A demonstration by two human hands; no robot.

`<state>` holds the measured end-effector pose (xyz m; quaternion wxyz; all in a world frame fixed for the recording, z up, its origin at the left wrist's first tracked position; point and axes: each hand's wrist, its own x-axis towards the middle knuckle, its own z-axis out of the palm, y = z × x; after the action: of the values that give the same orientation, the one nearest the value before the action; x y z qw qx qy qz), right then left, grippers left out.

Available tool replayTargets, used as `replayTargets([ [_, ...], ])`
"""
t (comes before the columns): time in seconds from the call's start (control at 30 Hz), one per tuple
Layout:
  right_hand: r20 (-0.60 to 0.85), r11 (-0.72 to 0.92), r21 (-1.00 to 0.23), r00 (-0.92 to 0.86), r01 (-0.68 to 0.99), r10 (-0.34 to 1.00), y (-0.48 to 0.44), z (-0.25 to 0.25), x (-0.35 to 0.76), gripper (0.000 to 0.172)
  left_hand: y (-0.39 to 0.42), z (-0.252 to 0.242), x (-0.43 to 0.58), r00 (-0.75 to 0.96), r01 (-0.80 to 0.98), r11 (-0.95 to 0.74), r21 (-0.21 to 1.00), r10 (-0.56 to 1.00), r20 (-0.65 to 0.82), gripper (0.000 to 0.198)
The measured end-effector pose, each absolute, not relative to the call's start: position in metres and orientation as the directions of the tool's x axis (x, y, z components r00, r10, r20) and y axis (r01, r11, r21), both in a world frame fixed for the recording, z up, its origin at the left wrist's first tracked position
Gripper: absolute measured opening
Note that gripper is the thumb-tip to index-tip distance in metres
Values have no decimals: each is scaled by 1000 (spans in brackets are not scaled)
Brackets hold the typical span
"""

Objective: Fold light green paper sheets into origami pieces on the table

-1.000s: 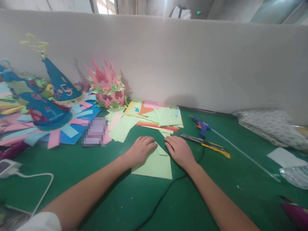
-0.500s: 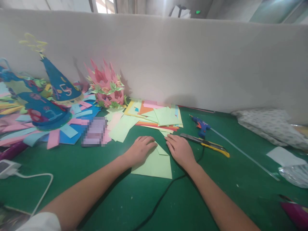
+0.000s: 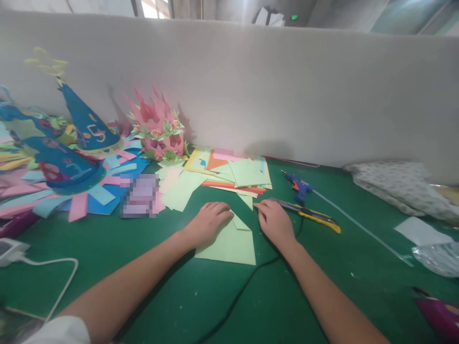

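My left hand (image 3: 211, 223) lies flat with fingers out on a sheet of pale green paper (image 3: 229, 251), holding it against the table. A folded triangular flap (image 3: 241, 223) shows at the sheet's upper edge, beside my left thumb. To the right, my right hand (image 3: 275, 220) rests on the table, apart from the sheet. Its index finger stretches left and the others bend a little, with nothing seen in them. Right by this hand lies a yellow utility knife (image 3: 319, 219), its blade end partly hidden behind the fingers.
Coloured paper sheets (image 3: 251, 172) are piled ahead. A blue glue gun (image 3: 300, 185) lies right of them. Blue cone hats (image 3: 88, 119), a pink paper crown (image 3: 158, 124) and a blurred phone-like thing (image 3: 140, 196) are at left. A black cord (image 3: 236, 301) crosses the green table (image 3: 304, 306).
My right hand has slid right, away from the folded sheet and the small green paper corner, towards the utility knife. My left hand has stayed on the sheet.
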<state>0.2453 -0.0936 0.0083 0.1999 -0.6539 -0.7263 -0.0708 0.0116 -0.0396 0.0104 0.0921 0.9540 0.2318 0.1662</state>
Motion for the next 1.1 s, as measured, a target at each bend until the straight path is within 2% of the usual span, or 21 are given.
replayTargets([
  [0.17, 349, 133, -141, -76, 981, 934, -86, 11, 242, 19, -40, 10, 12, 839, 420, -875, 241, 476, 264, 44],
  [0.37, 274, 64, -147, -22, 987, 961, -78, 7, 240, 21, -39, 9, 13, 840, 420, -874, 245, 477, 260, 45],
  [0.53, 250, 96, -148, -57, 984, 967, -85, 15, 241, 22, -40, 11, 12, 840, 410, -876, 254, 471, 271, 44],
  [0.63, 183, 105, -201, -68, 974, 981, -93, 22, 245, 21, -40, 11, 11, 840, 406, -877, 256, 469, 274, 44],
  [0.7, 128, 70, -247, -39, 967, 991, -98, 23, 248, 26, -40, 11, 11, 837, 407, -876, 257, 471, 278, 43],
  [0.83, 244, 18, -413, 91, 911, 965, -101, 20, 250, 28, -39, 11, 11, 838, 412, -873, 262, 475, 268, 45],
  [0.9, 239, -13, -469, 141, 883, 961, -101, 17, 250, 25, -39, 11, 11, 839, 409, -873, 265, 474, 266, 46],
  [1.0, 223, -60, -470, 185, 880, 957, -98, 14, 250, 28, -39, 11, 11, 843, 406, -876, 261, 469, 261, 47],
  [1.1, 242, -32, -451, 157, 892, 958, -95, 12, 252, 33, -39, 12, 11, 844, 410, -875, 259, 471, 256, 47],
])
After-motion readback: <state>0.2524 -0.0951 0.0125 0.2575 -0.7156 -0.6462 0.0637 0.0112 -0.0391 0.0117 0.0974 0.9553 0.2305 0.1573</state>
